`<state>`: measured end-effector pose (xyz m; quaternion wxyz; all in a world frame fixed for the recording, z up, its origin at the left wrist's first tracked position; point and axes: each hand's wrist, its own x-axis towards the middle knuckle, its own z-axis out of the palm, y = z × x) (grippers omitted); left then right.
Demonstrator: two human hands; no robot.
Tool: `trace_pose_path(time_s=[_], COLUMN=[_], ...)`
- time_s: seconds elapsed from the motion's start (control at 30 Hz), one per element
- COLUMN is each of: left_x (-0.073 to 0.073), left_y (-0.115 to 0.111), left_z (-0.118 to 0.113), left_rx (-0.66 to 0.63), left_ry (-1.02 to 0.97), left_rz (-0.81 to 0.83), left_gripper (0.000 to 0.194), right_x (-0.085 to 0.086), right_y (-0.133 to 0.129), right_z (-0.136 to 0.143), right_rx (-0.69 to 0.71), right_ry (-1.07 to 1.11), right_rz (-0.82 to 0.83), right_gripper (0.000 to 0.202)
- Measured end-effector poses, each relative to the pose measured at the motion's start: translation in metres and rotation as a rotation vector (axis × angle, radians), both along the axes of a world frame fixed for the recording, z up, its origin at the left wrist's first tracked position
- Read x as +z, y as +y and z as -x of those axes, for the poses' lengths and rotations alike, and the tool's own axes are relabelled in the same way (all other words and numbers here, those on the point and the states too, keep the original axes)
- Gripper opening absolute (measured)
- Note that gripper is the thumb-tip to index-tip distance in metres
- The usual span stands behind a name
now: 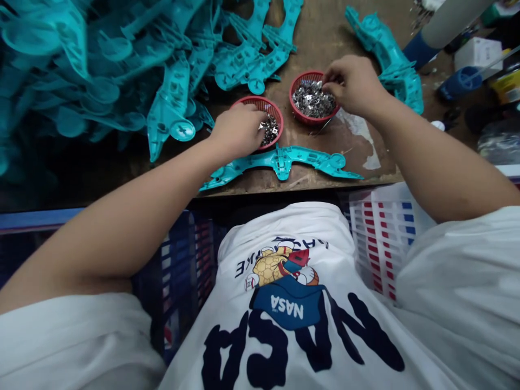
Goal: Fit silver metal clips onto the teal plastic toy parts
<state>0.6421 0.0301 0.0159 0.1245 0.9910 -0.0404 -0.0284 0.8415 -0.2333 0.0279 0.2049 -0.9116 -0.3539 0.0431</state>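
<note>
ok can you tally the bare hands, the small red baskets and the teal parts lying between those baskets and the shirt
Hands: 2 (left hand, right hand)
Red baskets: 2 (left basket, right basket)
Teal part: 1
Total: 5

Upper R: tilted white cylinder (452, 20) w/ blue end; blue cup (455, 88) w/ thin rod (500, 60) at its mouth, near small white box (478, 56); yellow pkg (507, 86) at frame edge. Below, R of ctr: white slotted plastic basket (388, 196).
</note>
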Motion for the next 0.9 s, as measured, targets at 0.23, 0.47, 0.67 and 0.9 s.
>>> trace_pose_path(time_s=[0.23,0.47,0.67,0.9], left_x=[-0.038,-0.011,-0.007,0.012], left_y=[0.016,0.000,0.000,-0.003], left_z=[-0.015,-0.012,-0.012,-0.005], left_rx=[0.117,0.117,0.117,0.137], left_ry=[0.081,0.182,0.266,0.247], left_rz=[-0.001,-0.028,0.098,0.111], left_gripper=[0.033,0.040,0.042,0.043], right_x=[0.062,0.023,-0.018,-0.027], right_y=[-0.002,-0.020,-0.034,-0.035], right_z=[0.082,0.099,0.064,0.061], right_rx=[0.126,0.046,0.092,0.077], right_ry=[0.052,0.350,0.564,0.620], right_rz=[0.021,0.243,0.237,0.266], right_gripper=[0.016,0.021,0.032,0.035])
